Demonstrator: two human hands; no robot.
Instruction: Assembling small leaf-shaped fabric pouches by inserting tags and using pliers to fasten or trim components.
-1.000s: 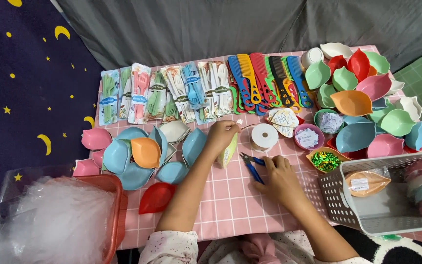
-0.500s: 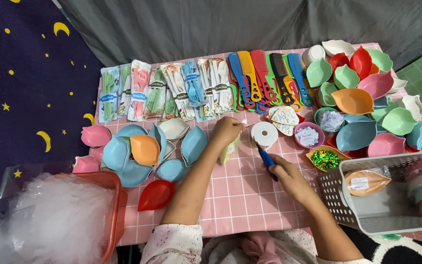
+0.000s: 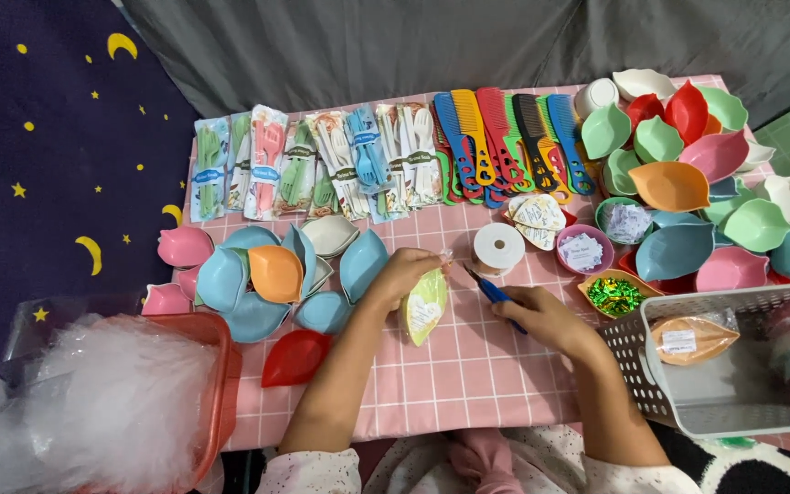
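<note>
My left hand [image 3: 401, 277] grips the top of a yellow-green leaf-shaped dish [image 3: 426, 307] wrapped in clear film, with a white label on it, tilted above the pink checked cloth [image 3: 468, 375]. My right hand [image 3: 541, 316] holds blue-handled scissors [image 3: 489, 289], their blades pointing at the twisted film at the dish's top. A roll of white ribbon [image 3: 497, 248] stands just behind the scissors.
Leaf-shaped dishes lie in a cluster at the left [image 3: 272, 274] and a heap at the right [image 3: 697, 183]. Cutlery packs [image 3: 322, 169] and combs [image 3: 505, 142] line the back. Small bowls of labels [image 3: 583, 249] and green sweets [image 3: 614, 295], a white basket [image 3: 678, 384], a red tub [image 3: 217, 384].
My right hand brought the scissors from beside the dish up to its top, near the ribbon roll. My left hand and the dish stayed almost in place.
</note>
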